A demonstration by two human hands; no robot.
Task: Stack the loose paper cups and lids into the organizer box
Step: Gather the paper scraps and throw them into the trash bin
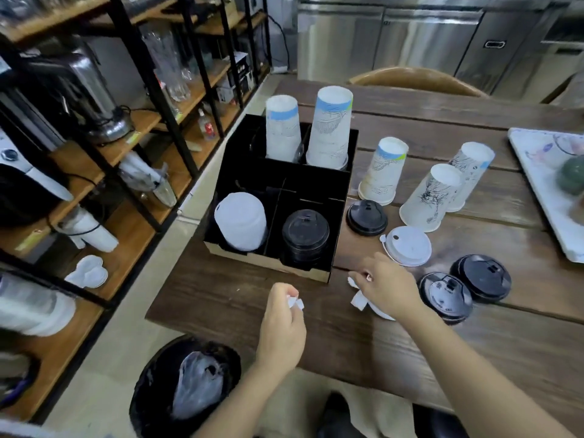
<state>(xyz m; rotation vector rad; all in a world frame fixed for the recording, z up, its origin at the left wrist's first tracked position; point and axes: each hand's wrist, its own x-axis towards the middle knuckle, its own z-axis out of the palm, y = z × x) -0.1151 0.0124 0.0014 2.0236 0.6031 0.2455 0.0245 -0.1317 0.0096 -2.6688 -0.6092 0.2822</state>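
The black organizer box (316, 175) stands on the wooden table. Its back compartments hold two stacks of upturned paper cups (330, 128), its front ones a white lid stack (241, 221) and a black lid stack (305, 233). Three loose upturned cups (382, 170) stand right of the box. Near them lie a black lid (366, 217), a white lid (409, 246) and two more black lids (445, 295). My left hand (284, 314) pinches a small white paper scrap (295, 303). My right hand (387, 286) rests on a white lid (380, 311), fingers on a paper scrap (357, 300).
A black bin (186, 384) with a clear liner stands on the floor below the table's near left corner. Wooden shelves (126, 153) with blenders and glassware run along the left. A white tray (543, 184) lies at the table's right edge. A chair back (417, 78) is behind.
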